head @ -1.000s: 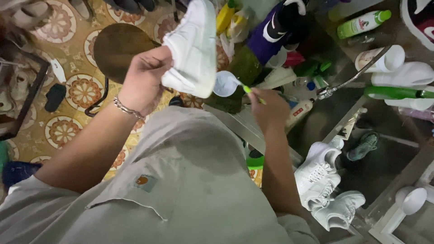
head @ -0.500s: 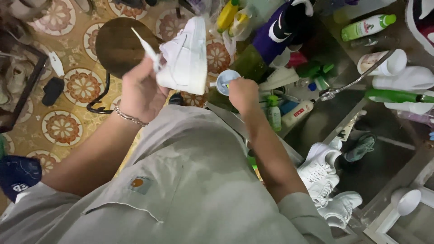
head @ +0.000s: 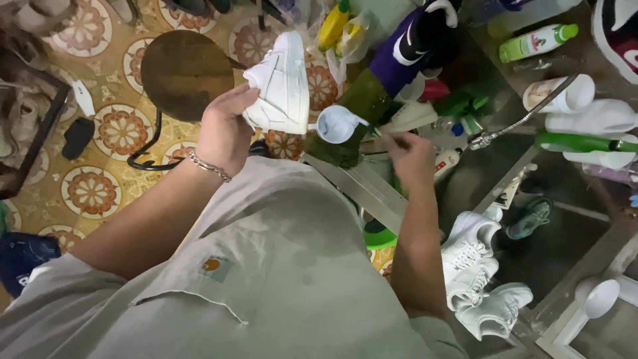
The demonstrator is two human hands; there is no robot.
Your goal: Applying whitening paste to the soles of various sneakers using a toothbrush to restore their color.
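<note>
White sneaker (head: 282, 83) in left hand (head: 222, 129) (raised), right hand (head: 412, 156) gripping brush

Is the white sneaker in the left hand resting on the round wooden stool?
No: the left hand holds the white sneaker up in the air, beside the round wooden stool standing on the tiled floor below.

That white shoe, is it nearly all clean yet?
Partly, it seems. The white shoe in the left hand already looks bright on the side that shows. In hand: the right hand holds a thin tool at a small white cup, as if loading it. Left: more white shoes lie low on the right, and whether they are clean cannot be told.
</note>
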